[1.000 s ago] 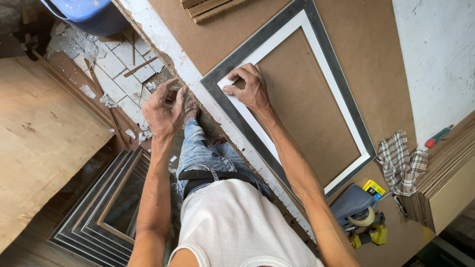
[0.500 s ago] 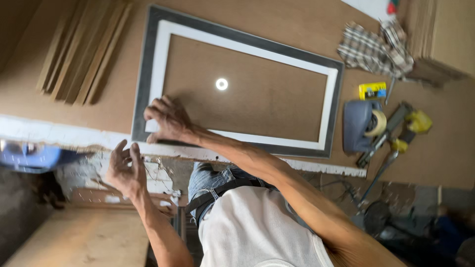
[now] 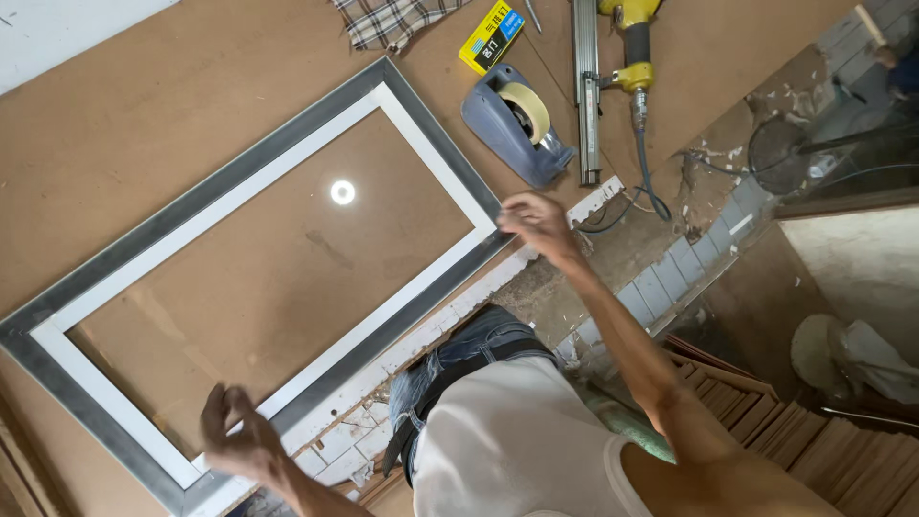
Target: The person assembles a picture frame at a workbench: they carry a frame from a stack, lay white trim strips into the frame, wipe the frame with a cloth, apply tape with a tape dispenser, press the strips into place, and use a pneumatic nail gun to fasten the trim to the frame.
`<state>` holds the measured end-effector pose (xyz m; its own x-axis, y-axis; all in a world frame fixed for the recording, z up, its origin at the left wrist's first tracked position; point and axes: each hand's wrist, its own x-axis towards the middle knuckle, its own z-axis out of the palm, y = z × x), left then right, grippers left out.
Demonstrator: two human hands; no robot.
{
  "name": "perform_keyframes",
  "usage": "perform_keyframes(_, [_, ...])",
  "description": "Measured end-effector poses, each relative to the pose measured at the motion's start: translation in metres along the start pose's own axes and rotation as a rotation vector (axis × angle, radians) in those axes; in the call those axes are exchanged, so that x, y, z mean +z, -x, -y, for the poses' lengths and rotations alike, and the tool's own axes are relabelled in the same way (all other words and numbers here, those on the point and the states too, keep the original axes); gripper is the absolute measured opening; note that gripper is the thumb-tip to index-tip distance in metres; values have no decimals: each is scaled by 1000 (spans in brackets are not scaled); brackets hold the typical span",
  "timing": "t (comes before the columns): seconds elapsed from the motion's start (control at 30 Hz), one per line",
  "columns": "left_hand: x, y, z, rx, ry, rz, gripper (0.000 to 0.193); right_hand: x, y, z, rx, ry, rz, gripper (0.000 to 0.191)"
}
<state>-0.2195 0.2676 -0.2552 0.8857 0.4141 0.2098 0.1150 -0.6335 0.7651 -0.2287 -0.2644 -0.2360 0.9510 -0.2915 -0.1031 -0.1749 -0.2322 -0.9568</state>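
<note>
A large picture frame with a grey outer border and a white inner border lies flat on a brown board table. A glass pane in it reflects a round light. My right hand pinches the frame's right corner at the table's edge. My left hand hovers with fingers apart over the near rail by the frame's left corner, blurred with motion. My white shirt and jeans fill the bottom middle.
A blue-grey tape dispenser, a yellow box, a long metal nailer bar and a yellow air tool with hose lie past the frame's right corner. A plaid cloth lies at the top. Stacked wooden mouldings stand lower right.
The view has swung round. My right hand has left the frame's left corner and reached its right corner. My left hand has come up from below the table to the near rail.
</note>
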Motion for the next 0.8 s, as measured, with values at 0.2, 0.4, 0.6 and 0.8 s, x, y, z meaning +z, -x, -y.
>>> perform_keyframes(0.2, [185,-40,-154,695,204,453,23,-71,33,-36,177,-96,-273,21])
perform_keyframes(0.4, [320,-98,-244,897,-84,562,37,-67,50,-52,174,-185,-72,25])
perform_keyframes(0.6, [349,-102,-248,868,-461,617,56,-94,63,-43,303,-173,-162,21])
perform_keyframes(0.8, [350,-108,-240,870,-648,759,115,-103,56,-29,196,-175,-163,21])
